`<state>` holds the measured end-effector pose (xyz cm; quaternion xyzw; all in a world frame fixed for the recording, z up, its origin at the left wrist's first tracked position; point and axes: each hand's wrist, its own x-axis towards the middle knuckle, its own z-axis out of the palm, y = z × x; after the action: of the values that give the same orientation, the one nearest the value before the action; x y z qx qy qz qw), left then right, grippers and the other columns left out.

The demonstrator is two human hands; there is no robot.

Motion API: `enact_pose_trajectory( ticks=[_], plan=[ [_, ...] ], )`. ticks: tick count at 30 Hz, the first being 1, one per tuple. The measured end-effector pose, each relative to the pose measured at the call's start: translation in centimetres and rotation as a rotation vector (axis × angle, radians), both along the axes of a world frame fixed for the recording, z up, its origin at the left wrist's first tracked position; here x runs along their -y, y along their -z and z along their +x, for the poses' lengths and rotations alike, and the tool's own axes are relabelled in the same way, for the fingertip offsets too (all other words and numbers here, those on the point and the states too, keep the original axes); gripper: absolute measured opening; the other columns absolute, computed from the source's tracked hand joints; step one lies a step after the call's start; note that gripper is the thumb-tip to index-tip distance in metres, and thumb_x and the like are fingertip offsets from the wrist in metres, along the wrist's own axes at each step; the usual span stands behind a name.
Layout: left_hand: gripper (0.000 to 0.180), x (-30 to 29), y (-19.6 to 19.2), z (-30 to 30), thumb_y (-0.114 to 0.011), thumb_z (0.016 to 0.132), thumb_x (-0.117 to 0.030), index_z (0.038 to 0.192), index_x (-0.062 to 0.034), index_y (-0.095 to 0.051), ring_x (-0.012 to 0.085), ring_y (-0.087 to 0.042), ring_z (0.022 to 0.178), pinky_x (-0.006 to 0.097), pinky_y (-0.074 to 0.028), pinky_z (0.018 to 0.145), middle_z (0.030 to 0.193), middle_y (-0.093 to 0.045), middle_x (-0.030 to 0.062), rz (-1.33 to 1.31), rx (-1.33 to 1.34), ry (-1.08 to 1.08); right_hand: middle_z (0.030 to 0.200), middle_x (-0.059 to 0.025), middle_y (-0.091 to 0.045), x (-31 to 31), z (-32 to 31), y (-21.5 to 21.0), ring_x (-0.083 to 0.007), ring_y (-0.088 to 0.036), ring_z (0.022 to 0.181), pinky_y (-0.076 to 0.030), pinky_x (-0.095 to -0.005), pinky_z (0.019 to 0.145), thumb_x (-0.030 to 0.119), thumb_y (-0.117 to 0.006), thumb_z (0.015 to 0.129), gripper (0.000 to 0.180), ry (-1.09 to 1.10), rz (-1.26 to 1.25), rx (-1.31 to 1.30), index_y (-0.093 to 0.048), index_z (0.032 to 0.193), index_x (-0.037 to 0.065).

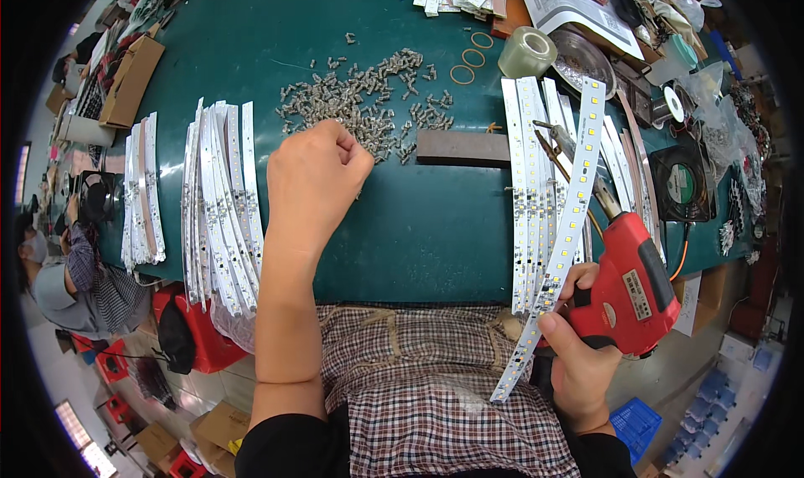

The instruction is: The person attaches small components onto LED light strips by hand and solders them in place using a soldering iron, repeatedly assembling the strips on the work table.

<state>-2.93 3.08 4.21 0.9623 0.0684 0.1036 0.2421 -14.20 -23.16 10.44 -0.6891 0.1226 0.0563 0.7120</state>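
My left hand point(316, 181) is closed with the fingertips curled inward, over the near edge of a pile of small metallic parts point(335, 100). Whatever it may pinch is hidden behind the knuckles. In my right hand point(578, 361) are two things: a long white LED strip point(572, 218), gripped between thumb and fingers and standing tilted, and a red soldering gun point(624, 298) with its metal tip pointing up and left behind the strip. Beneath them lies a stack of LED strips point(528, 185), and a dark rectangular block point(462, 148) sits between pile and stack.
More LED strips point(222, 202) are bunched on the green table point(402, 235) at left. Rubber bands point(473, 57), a tape roll point(528, 53), a metal dish point(579, 58) and a small fan point(682, 183) are at the right. Another person point(92, 277) sits far left.
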Motion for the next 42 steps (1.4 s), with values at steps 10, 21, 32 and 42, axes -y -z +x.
enact_pose_trajectory(
  ticks=[10, 21, 32, 42],
  plan=[
    [0.014, -0.6, -0.3, -1.0, -0.070, 0.076, -0.015, 0.077, -0.0013, -0.065, 0.0168, -0.062, 0.059, 0.028, -0.049, 0.058, 0.066, -0.065, 0.0069, -0.030, 0.055, -0.020, 0.102, -0.0057, -0.049, -0.7, -0.5, -0.4, -0.0121, -0.052, 0.088, -0.045, -0.0261, 0.078, -0.007, -0.069, 0.073, 0.048, -0.001, -0.034, 0.028, -0.046, 0.113, 0.005],
    [0.020, -1.4, -0.1, -1.4, -0.070, 0.076, -0.019, 0.077, 0.0002, -0.063, 0.0146, -0.057, 0.059, 0.029, -0.047, 0.059, 0.065, -0.061, 0.0065, -0.242, -0.098, -0.055, 0.104, -0.0066, -0.047, -1.0, -1.1, -0.1, -0.0111, -0.050, 0.089, -0.044, -0.0249, 0.077, -0.007, -0.068, 0.073, 0.049, 0.022, -0.085, 0.102, -0.045, 0.115, 0.004],
    [0.015, 0.5, 0.0, -2.8, -0.067, 0.087, -0.007, 0.098, 0.0039, -0.066, 0.0145, -0.068, 0.073, 0.024, -0.057, 0.066, 0.088, -0.070, 0.0118, -1.268, -0.154, 0.062, 0.100, -0.0066, -0.053, -2.2, 0.0, 0.7, -0.0107, -0.058, 0.087, -0.049, -0.0244, 0.076, -0.008, -0.066, 0.083, 0.036, -0.004, -0.117, 0.097, -0.047, 0.112, 0.000],
    [0.021, 4.4, 0.0, -5.5, -0.068, 0.087, -0.005, 0.106, 0.0023, -0.065, 0.0177, -0.070, 0.082, 0.027, -0.060, 0.072, 0.096, -0.070, 0.0159, -1.670, -0.447, 0.176, 0.096, -0.0050, -0.055, -3.5, 1.1, 2.2, -0.0088, -0.057, 0.085, -0.049, -0.0249, 0.076, -0.001, -0.067, 0.086, 0.036, -0.073, -0.115, 0.065, -0.045, 0.114, 0.002]
  ],
)
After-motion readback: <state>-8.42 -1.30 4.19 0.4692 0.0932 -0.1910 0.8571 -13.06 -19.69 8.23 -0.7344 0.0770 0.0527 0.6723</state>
